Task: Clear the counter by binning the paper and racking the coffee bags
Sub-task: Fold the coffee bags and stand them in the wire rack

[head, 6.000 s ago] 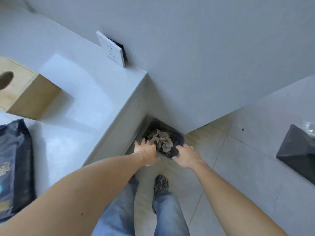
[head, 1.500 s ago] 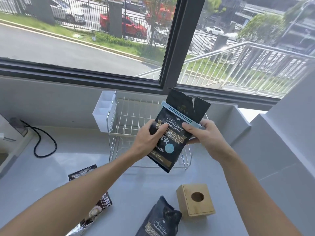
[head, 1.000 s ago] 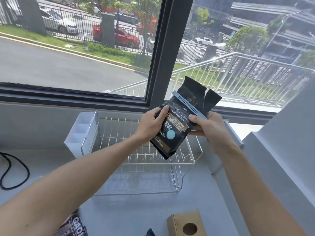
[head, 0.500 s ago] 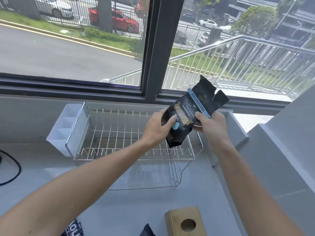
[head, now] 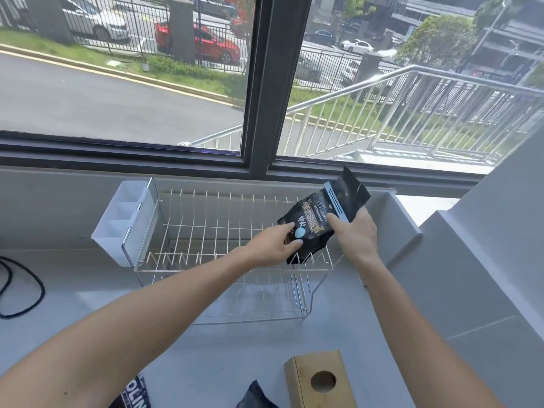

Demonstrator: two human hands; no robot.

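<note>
**Entry: coffee bag at the rack, right end**

A black coffee bag was held tilted over the right end of the wire rack, its lower edge among the front prongs. It was gripped low by the left hand and near its clip by the right hand. Racking was judged in hand; seating between prongs and release would be called for. Two further bags were noted at the counter's near edge, beside a wooden box. A white caddy was hung on the rack's left end.

Two bare forearms, no sleeves, bare hands
</note>
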